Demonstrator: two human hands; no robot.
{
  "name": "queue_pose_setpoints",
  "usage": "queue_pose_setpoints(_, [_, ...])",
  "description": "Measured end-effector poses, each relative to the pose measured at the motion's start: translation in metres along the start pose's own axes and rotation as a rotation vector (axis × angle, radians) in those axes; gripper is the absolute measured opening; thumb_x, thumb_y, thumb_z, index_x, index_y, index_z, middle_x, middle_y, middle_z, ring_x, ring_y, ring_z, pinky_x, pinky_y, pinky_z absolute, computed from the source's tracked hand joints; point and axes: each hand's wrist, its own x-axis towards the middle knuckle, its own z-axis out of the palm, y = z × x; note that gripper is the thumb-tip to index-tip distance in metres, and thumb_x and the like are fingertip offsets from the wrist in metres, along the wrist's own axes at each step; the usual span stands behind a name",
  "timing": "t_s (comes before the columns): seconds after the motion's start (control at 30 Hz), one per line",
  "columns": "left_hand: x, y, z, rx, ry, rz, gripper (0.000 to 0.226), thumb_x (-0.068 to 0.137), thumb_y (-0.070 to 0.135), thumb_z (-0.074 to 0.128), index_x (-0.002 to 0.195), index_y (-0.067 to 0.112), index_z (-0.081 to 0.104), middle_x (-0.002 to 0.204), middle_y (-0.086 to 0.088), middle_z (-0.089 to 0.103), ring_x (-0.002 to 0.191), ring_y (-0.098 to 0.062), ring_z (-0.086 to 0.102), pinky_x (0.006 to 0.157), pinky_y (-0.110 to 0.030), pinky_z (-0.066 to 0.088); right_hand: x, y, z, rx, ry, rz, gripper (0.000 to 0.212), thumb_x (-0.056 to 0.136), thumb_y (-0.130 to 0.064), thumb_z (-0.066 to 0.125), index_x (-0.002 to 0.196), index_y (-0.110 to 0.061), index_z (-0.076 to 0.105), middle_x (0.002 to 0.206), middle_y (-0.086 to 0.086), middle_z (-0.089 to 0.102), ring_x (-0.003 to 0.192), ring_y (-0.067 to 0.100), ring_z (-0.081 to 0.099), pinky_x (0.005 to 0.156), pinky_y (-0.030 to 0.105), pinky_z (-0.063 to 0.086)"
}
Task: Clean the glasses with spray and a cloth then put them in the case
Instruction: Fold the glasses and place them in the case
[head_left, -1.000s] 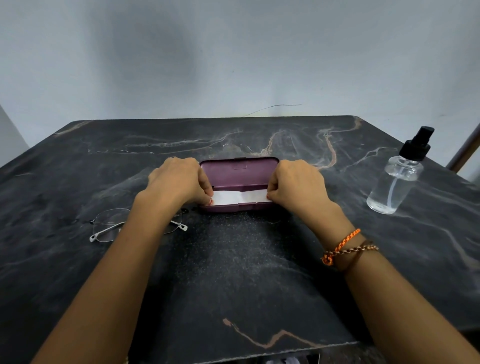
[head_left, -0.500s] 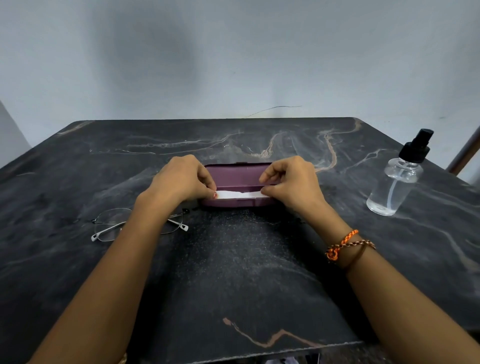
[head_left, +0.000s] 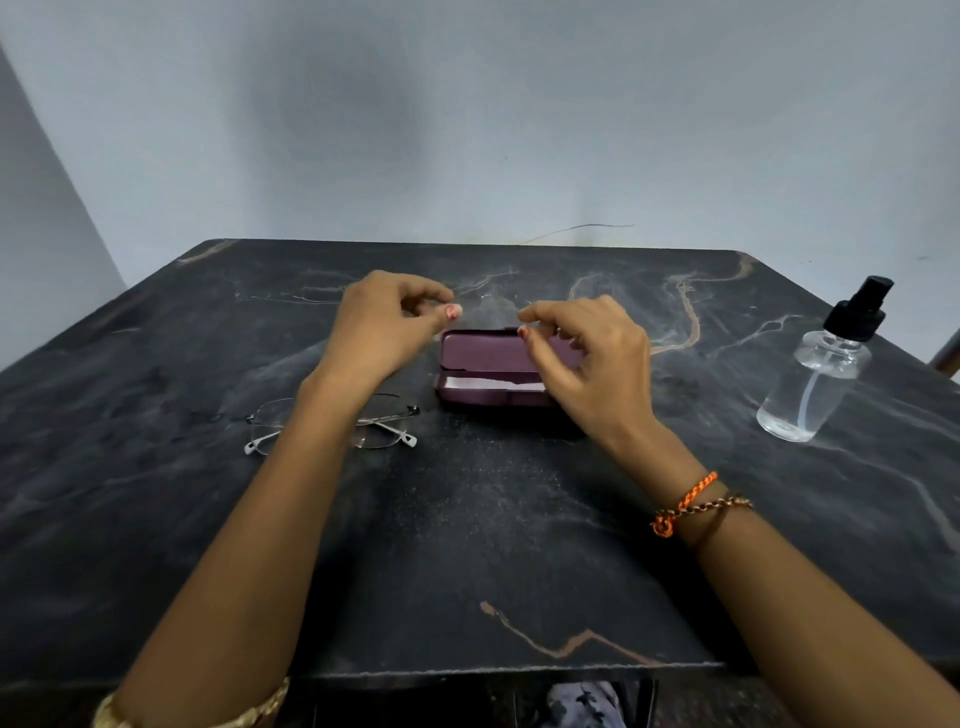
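Note:
A maroon glasses case (head_left: 483, 353) lies open in the middle of the table, lid tilted back, with a white cloth (head_left: 483, 384) inside. My left hand (head_left: 384, 327) hovers above and to the left of the case, fingers loosely curled and holding nothing. Over the case's right end is my right hand (head_left: 597, 364), fingers spread, its thumb tip at the lid's top edge. Thin-framed glasses (head_left: 270, 421) lie on the table left of the case, partly hidden under my left forearm. A clear spray bottle (head_left: 815, 384) with a black pump stands at the right.
The dark marbled table (head_left: 467, 545) has its near edge just below my forearms. A pale wall rises directly behind the table's far edge. Something brown pokes in at the right edge beyond the bottle.
Both hands have let go of the case and lifted; the left hand rose up and away to the left. The lid now stands open on its own.

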Motion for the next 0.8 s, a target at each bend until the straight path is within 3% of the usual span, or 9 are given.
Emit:
queue_pose_setpoints(0.13, [-0.019, -0.015, -0.032, 0.088, 0.050, 0.000, 0.020, 0.082, 0.022, 0.064, 0.102, 0.019, 0.068, 0.085, 0.002, 0.063, 0.064, 0.000, 0.049, 0.058, -0.010, 0.035, -0.008, -0.020, 0.008, 0.007, -0.104, -0.223, 0.015, 0.082, -0.019, 0.058, 0.079, -0.011, 0.070, 0.066, 0.002, 0.067, 0.058, 0.019, 0.055, 0.052, 0.031, 0.046])
queue_pose_setpoints(0.27, [-0.042, -0.043, -0.060, 0.207, 0.098, -0.095, 0.024, 0.086, 0.017, 0.058, 0.109, 0.011, 0.064, 0.096, -0.008, 0.066, 0.082, -0.015, 0.054, 0.079, -0.019, 0.037, -0.019, -0.040, 0.020, -0.133, -0.285, -0.382, 0.024, 0.076, -0.014, 0.048, 0.082, -0.011, 0.071, 0.073, 0.002, 0.069, 0.061, 0.024, 0.060, 0.042, 0.023, 0.044])
queue_pose_setpoints(0.33, [-0.050, -0.058, -0.068, 0.273, 0.099, -0.172, 0.025, 0.088, 0.018, 0.056, 0.110, 0.008, 0.063, 0.108, -0.015, 0.066, 0.097, -0.026, 0.058, 0.088, -0.028, 0.040, -0.022, -0.051, 0.023, -0.200, -0.358, -0.285, 0.029, 0.075, -0.015, 0.044, 0.085, -0.010, 0.070, 0.078, 0.005, 0.069, 0.067, 0.028, 0.064, 0.045, 0.026, 0.046])
queue_pose_setpoints(0.4, [-0.054, -0.072, -0.076, 0.351, 0.073, -0.269, 0.025, 0.090, 0.021, 0.053, 0.106, 0.005, 0.064, 0.109, -0.021, 0.065, 0.105, -0.035, 0.056, 0.089, -0.036, 0.041, -0.022, -0.060, 0.027, -0.212, -0.405, -0.101, 0.026, 0.081, -0.017, 0.044, 0.089, -0.008, 0.067, 0.082, 0.010, 0.069, 0.077, 0.034, 0.064, 0.059, 0.035, 0.050])
queue_pose_setpoints(0.5, [-0.058, -0.088, -0.084, 0.393, 0.005, -0.401, 0.033, 0.091, 0.026, 0.051, 0.089, -0.003, 0.065, 0.089, -0.028, 0.065, 0.091, -0.040, 0.059, 0.076, -0.035, 0.041, -0.027, -0.066, 0.033, -0.176, -0.446, 0.097, 0.028, 0.084, -0.020, 0.043, 0.092, -0.004, 0.065, 0.085, 0.015, 0.070, 0.084, 0.037, 0.061, 0.072, 0.040, 0.050])
queue_pose_setpoints(0.57, [-0.058, -0.094, -0.084, 0.360, -0.002, -0.431, 0.037, 0.090, 0.027, 0.052, 0.080, -0.006, 0.064, 0.078, -0.027, 0.066, 0.082, -0.038, 0.061, 0.071, -0.032, 0.041, -0.032, -0.067, 0.038, -0.161, -0.469, 0.168, 0.027, 0.083, -0.020, 0.043, 0.088, -0.004, 0.064, 0.082, 0.015, 0.069, 0.084, 0.037, 0.061, 0.071, 0.039, 0.049])
queue_pose_setpoints(0.7, [-0.056, -0.099, -0.078, 0.247, 0.057, -0.425, 0.036, 0.089, 0.026, 0.054, 0.073, -0.003, 0.067, 0.074, -0.022, 0.070, 0.074, -0.031, 0.065, 0.082, -0.034, 0.050, -0.036, -0.068, 0.048, -0.111, -0.505, 0.293, 0.023, 0.083, -0.020, 0.044, 0.074, -0.001, 0.055, 0.069, 0.013, 0.060, 0.071, 0.035, 0.053, 0.059, 0.032, 0.036])
queue_pose_setpoints(0.8, [-0.058, -0.102, -0.073, 0.141, 0.107, -0.426, 0.033, 0.087, 0.028, 0.058, 0.067, 0.003, 0.067, 0.074, -0.020, 0.070, 0.059, -0.025, 0.062, 0.080, -0.031, 0.051, -0.036, -0.068, 0.050, -0.092, -0.481, 0.303, 0.024, 0.085, -0.017, 0.042, 0.075, 0.001, 0.055, 0.062, 0.011, 0.053, 0.064, 0.033, 0.047, 0.058, 0.033, 0.036])
